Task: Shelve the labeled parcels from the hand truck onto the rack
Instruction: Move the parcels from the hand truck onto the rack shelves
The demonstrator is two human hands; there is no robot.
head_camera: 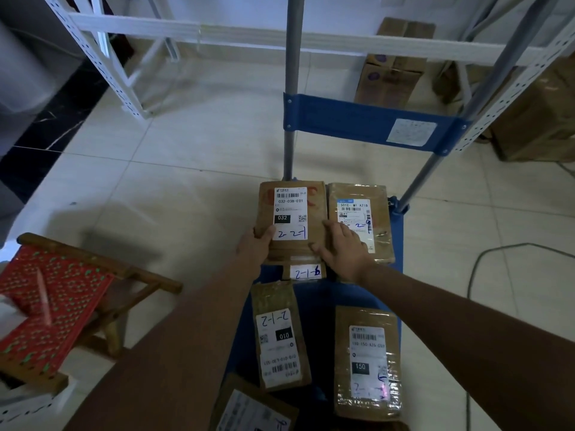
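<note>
Two hands grip one brown parcel marked 2-2-1 (292, 219) at the far end of the blue hand truck (317, 300). The left hand (255, 245) grasps the parcel's near left corner, thumb on top beside the white label. The right hand (343, 245) holds the parcel's right edge, thumb pressed on its top face, the other fingers lying over the seam toward the neighbouring parcel (361, 219); whether they curl under the edge is hard to tell from here.

The held parcel lies on top of another, of which only a near strip with a label reading 2-1 and a scribbled digit (305, 272) shows. The neighbouring parcel, just to the right, touches or nearly touches the held one. Nearer on the truck lie a parcel marked 2-1-2 (280, 337) on the left and a taped parcel labelled 150 (367, 362) on the right, apart from each other. At the bottom edge a further parcel (252, 409) is partly cut off.

The white rack (217, 34) stands far beyond the truck's grey uprights, with cardboard boxes (389, 76) on the floor behind it. On the left stands a wooden stool with a red woven seat (46, 306).
</note>
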